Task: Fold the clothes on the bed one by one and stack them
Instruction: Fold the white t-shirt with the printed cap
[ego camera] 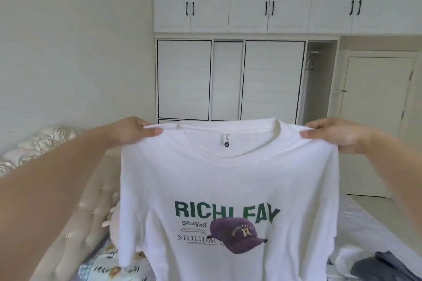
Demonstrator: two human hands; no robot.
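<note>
A white T-shirt [228, 178] with green lettering and a purple cap print hangs in the air in front of me, its front facing me. My left hand [134, 131] pinches its left shoulder and my right hand [335, 133] pinches its right shoulder, both raised at arm's length. The shirt hangs straight down and hides most of the bed [370, 230] below. A grey garment [383, 266] lies crumpled on the bed at the lower right.
A tufted cream headboard [75, 223] runs along the left, with a floral pillow [107, 269] beside it. White wardrobes [230, 80] and a door [374, 121] stand at the far wall.
</note>
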